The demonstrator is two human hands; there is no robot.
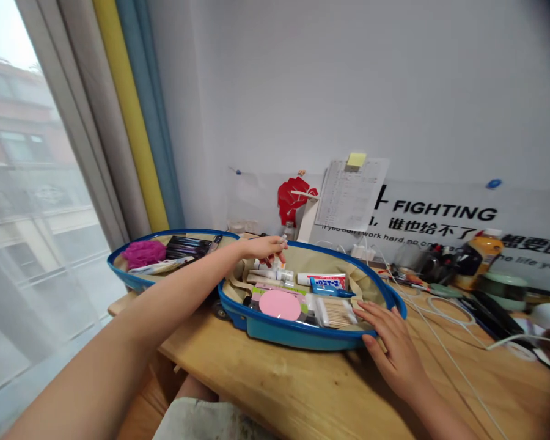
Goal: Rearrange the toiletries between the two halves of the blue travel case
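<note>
Blue case [302, 339] open on table [302, 376], likely stiff-shelled, best held by its rim; right hand [394, 345] open, fingers spread at right rim; left hand [263, 246] curled above white tubes [272, 275] (probably light, squeezable), can't tell if gripping.

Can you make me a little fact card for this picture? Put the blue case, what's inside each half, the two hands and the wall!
Case: blue, open
Left half: purple puff, other slim things
Right half: pink disc, cotton swabs, tubes
Left hand: above the right half; too small to tell what it holds
Right hand: at the case's right rim, beside the swabs
Wall: poster saying "FIGHTING", paper with yellow note
</note>
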